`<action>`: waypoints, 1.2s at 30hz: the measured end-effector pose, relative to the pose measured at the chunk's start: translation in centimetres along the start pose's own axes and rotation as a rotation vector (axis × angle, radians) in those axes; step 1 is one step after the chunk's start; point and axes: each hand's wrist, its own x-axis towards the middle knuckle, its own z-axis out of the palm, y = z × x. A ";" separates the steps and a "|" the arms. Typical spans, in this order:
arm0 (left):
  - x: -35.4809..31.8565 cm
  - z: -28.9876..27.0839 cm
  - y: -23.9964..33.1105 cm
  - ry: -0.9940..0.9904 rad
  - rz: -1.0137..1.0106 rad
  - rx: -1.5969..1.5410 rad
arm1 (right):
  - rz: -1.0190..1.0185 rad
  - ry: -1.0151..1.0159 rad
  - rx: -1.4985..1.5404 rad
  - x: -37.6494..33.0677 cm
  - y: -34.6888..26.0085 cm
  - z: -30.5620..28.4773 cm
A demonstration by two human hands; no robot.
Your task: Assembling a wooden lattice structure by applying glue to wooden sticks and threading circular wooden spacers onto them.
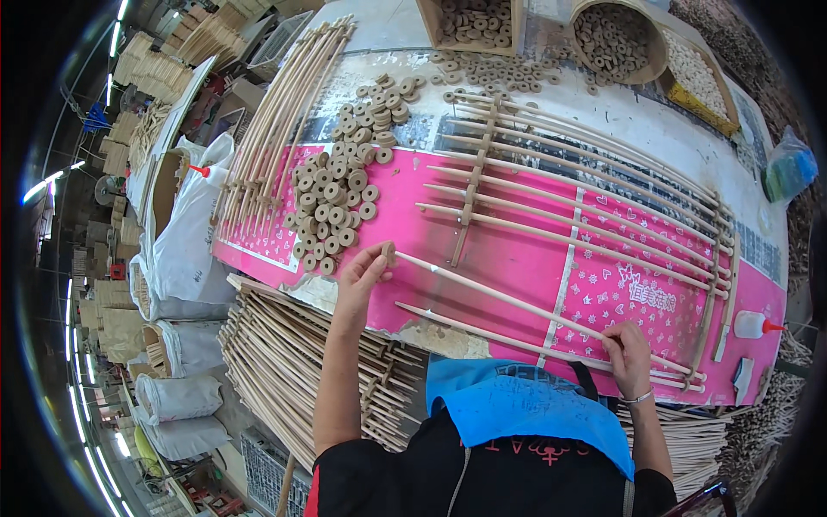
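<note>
A pale thin wooden rod (517,301) lies slanting between my two hands, its right end over a slatted wooden rack. My left hand (369,274) is closed in a pinch on a brown disc (390,252) at the rod's left end; whether the rod passes into the disc's hole is hidden. My right hand (627,355) has its fingers closed on the rod farther along. A second rod (482,330) with a tapered end lies nearer me, passing by my right hand. Past them, several parallel rods rest on the rack's notched crosspieces (472,185).
A heap of brown ringed discs (336,194) lies on the pink sheet (491,250) left of the rack. Finished-looking rods with discs (276,129) stand bundled farther left. A round tub (616,43) and a wooden box (472,26) hold more discs. A red-tipped glue bottle (749,325) sits right.
</note>
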 end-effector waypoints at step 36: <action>2.7 8.0 0.3 -0.045 -0.014 0.159 | -0.243 0.261 -0.208 8.3 4.7 -1.6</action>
